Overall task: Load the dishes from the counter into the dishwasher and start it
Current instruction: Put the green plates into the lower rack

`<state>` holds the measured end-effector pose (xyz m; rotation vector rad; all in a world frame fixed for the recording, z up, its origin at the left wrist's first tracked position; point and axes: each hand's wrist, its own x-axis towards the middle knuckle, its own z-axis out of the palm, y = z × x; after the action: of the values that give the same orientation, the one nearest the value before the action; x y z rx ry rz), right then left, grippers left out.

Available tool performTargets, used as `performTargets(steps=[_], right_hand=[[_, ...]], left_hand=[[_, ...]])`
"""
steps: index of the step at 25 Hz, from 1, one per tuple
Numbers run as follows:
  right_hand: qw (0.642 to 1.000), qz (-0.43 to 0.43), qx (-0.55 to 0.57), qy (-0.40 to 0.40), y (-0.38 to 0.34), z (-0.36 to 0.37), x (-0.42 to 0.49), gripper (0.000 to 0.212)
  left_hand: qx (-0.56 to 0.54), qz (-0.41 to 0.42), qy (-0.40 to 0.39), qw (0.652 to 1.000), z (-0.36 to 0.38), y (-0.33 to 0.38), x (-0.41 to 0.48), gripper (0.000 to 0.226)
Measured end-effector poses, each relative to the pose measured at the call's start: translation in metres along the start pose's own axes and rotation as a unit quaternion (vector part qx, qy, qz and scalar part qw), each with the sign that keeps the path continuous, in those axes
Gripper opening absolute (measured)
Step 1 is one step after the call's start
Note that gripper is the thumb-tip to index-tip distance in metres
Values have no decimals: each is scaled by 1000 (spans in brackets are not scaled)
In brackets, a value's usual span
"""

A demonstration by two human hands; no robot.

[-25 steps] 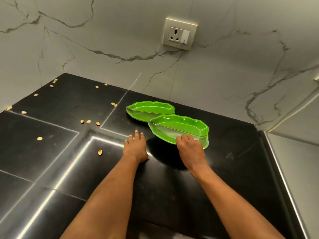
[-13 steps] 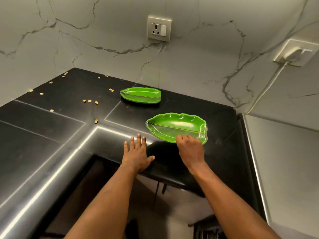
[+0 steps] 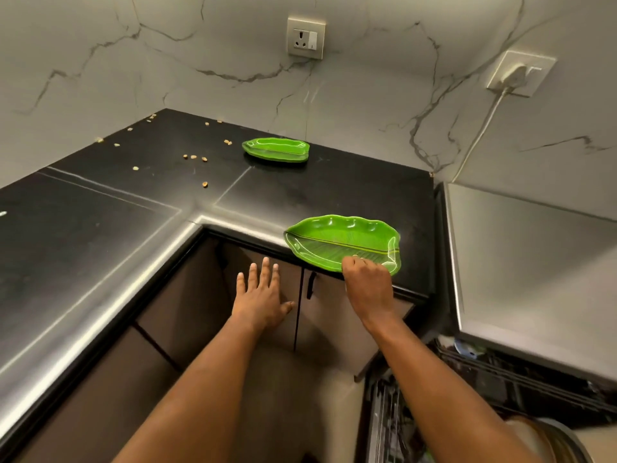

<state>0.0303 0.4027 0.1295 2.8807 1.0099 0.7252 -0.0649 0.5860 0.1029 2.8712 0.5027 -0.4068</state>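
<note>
From the head camera, the right hand shows only its back: the fingers curl over the near rim of the green leaf-shaped plate and grip it, while the thumb and whatever lies under the rim are hidden. Whether the plate rests on the black counter or is lifted just clear of it cannot be told. Below and to the right of that wrist, the open dishwasher is dark and blurred, its racks hard to read and cut off by the frame's bottom edge. The gripped plate's near side overhangs the counter's front edge, above the cabinet doors and the dark door handle just left of the hand. The left hand hovers flat with fingers spread and straight, holding nothing, in the free space in front of the cabinets, left of the grip and apart from the plate. Beyond the grip, towards the marble wall, the second green plate lies well apart on the counter (small pale crumbs lie scattered to its left).
</note>
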Motion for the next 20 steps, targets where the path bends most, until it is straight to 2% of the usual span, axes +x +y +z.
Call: performTargets(steps=[7, 15, 20], right_hand=[[1000, 7, -25, 13, -35, -37, -113, 15], [996, 58, -25, -57, -44, -77, -261, 7], [981, 116, -34, -150, -23, -98, -343, 35]], left_hand=[[-4, 48, -23, 999, 59, -10, -94, 88], [22, 102, -74, 992, 128, 24, -198, 87], [51, 128, -111, 984, 164, 64, -245, 86]])
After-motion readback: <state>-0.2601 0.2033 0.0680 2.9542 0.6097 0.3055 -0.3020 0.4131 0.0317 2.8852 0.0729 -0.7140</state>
